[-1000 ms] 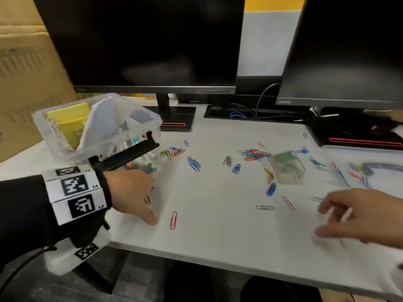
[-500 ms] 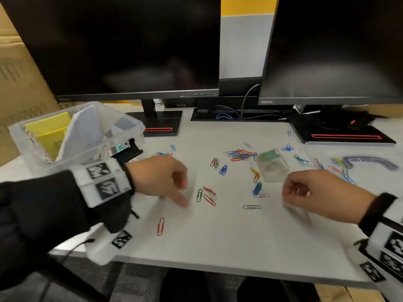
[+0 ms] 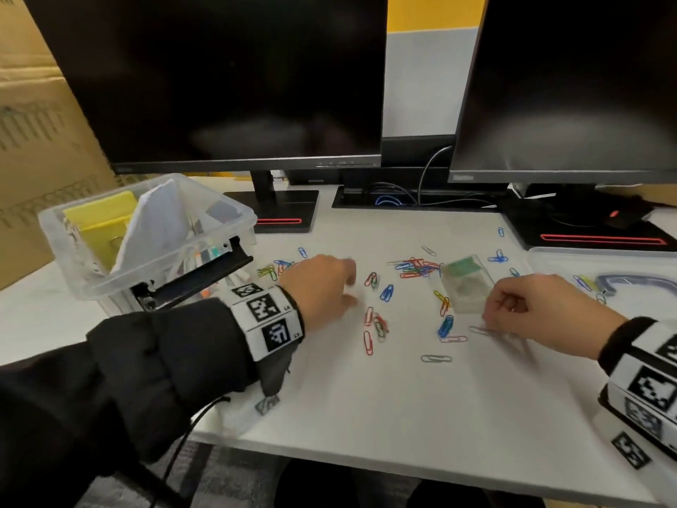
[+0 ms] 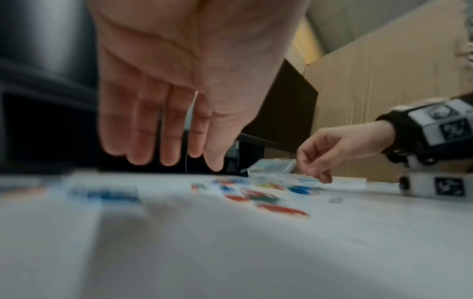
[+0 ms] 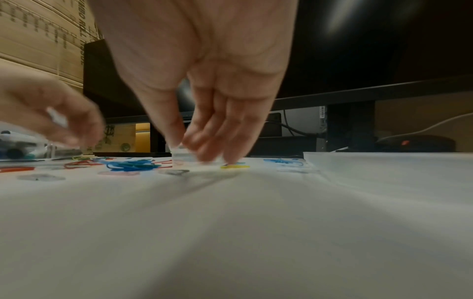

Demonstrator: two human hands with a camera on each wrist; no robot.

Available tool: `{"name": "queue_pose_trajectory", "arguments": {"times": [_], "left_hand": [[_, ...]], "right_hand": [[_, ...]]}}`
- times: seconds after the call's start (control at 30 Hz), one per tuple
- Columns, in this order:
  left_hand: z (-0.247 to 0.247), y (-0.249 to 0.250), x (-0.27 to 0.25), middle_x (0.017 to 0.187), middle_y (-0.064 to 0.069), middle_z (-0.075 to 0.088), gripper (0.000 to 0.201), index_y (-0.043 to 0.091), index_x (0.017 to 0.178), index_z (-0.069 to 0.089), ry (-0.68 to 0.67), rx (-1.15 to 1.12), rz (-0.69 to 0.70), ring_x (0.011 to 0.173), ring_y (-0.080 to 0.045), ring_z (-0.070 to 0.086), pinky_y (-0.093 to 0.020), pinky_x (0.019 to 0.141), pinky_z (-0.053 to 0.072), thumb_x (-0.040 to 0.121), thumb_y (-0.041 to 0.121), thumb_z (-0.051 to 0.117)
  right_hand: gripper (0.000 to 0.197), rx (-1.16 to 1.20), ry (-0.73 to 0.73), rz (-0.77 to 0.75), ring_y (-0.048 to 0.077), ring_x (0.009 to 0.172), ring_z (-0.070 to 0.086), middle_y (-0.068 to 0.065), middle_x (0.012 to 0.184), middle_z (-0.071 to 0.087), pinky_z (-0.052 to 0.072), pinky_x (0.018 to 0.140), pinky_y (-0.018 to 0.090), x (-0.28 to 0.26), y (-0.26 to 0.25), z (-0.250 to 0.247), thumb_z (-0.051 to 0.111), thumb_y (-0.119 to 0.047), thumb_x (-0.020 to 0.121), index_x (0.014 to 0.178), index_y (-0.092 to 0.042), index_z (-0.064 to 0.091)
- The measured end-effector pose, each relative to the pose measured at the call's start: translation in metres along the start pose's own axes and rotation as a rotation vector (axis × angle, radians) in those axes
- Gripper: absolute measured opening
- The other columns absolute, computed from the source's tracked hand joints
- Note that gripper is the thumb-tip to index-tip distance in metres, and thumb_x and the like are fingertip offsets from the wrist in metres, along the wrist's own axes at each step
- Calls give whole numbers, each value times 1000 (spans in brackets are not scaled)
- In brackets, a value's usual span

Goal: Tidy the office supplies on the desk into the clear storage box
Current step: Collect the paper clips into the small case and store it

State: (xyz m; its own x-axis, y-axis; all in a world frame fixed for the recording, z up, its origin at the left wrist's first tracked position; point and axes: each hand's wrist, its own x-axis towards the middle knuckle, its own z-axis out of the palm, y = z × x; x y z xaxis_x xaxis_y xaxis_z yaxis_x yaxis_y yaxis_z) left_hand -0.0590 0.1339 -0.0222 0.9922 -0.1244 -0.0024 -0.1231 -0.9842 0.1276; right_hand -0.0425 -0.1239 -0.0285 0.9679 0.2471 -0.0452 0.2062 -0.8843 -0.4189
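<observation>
As before, hands (image 3: 322, 284) over scattered clips (image 3: 414, 265).

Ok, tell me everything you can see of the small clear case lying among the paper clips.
The small clear case is a little see-through plastic box with a green patch at its far end. It lies flat on the white desk, slightly askew, with paper clips scattered around. The right hand sits just beside it; contact is unclear.

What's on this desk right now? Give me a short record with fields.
Desk: white, two dark monitors behind
Paper clips: coloured, scattered mid-desk
Storage box: clear, far left, holds yellow pad and papers
Small clear case: among the clips
Left hand: over clips, fingers straight, holds nothing
Right hand: fingers curled beside the case; grip unclear
</observation>
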Motion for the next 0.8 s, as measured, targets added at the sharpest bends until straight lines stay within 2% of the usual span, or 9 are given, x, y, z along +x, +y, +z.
{"name": "queue_pose_trajectory", "arguments": {"times": [0.07,0.17,0.27,0.37,0.43,0.57,0.67,0.7,0.8], "left_hand": [[-5,-4,3,124,-7,52,35,14,126,45,55,204,-120,113,-26,51,-37,89,44,94,29,47],[-6,-21,1,126,-10,54,31,8,124,50,-57,408,-263,117,-28,51,-34,91,43,96,19,40],[-3,-32,-8,122,-9,59,30,6,118,55,-154,471,-278,113,-27,57,-31,88,46,96,18,38],[-4,-38,-11,122,-10,60,32,5,118,56,-205,445,-329,112,-26,58,-30,88,46,97,18,35],[-3,-40,-4,128,-12,55,36,2,124,50,-209,363,-381,117,-26,54,-30,92,44,100,23,33],[2,-47,20,134,-17,44,67,-2,134,33,-188,183,-586,121,-29,47,-35,99,39,94,52,33],[2,-47,36,132,-13,43,53,4,130,37,-278,39,-546,120,-28,43,-30,100,32,99,45,25],[2,-45,42,140,-12,40,51,6,136,35,-303,8,-512,125,-28,41,-31,103,29,101,40,20],[9,-30,47,150,-15,31,63,8,144,28,-353,38,-488,136,-30,33,-36,111,25,98,50,20]], "right_hand": [[14,4,139,3,11,62,52,-3,66,59,37,54,21,0,-2,-2,65,-25,82,72,-18,59],[17,-20,274,-39,15,71,51,-4,77,53,39,62,26,2,-2,-4,69,-26,78,84,-21,53],[41,-29,222,-14,17,99,50,-3,108,47,41,81,28,6,-4,-3,66,-19,79,116,-22,48],[61,-54,121,39,20,113,46,2,132,41,40,87,29,13,-8,-2,61,-9,80,133,-24,37],[66,-82,71,51,22,113,47,3,132,42,43,90,31,18,-9,-1,59,-5,79,135,-28,35],[60,-125,13,47,17,103,47,-2,112,44,46,87,32,28,-6,2,60,-5,79,129,-33,42],[51,-141,-1,32,15,96,48,-3,106,44,43,81,28,30,-4,3,62,-12,81,125,-33,47],[48,-138,12,22,15,95,48,-3,106,45,42,80,27,29,-3,3,63,-15,82,125,-32,48],[54,-113,61,5,17,102,48,0,115,46,42,82,28,28,-3,3,69,-23,79,127,-30,46]]}}
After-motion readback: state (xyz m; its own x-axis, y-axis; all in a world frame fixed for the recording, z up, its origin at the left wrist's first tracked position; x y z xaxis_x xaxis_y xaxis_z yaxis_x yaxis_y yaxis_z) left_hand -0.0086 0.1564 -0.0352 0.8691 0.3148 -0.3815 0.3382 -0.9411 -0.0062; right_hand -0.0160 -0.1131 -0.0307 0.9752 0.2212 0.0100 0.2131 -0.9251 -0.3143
